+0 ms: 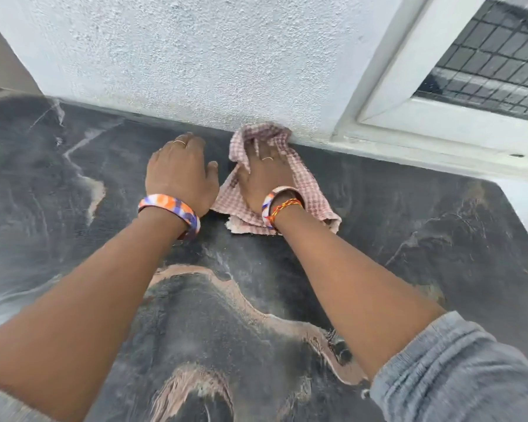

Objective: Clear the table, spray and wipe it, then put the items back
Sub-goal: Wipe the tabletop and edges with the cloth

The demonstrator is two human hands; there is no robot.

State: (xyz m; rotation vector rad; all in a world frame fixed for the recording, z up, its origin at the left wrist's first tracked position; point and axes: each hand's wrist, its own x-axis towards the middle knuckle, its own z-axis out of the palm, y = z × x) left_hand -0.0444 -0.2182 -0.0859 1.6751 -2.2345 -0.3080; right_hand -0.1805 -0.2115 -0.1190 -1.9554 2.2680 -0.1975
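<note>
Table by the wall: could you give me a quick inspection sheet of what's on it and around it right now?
Surface: dark stone table with pale veins and dusty, smeared patches.
Job's things: one pink checked cloth, bunched against the wall at the table's far edge. No spray bottle seen.
Clutter: nothing seen.
Hands: the right hand presses on the cloth, its fingers partly covered by the fabric; the left hand rests flat on the table beside the cloth, holding nothing.
Cables: nothing seen.
Surroundings: rough white wall behind the table; white window frame with a dark grille at upper right.
</note>
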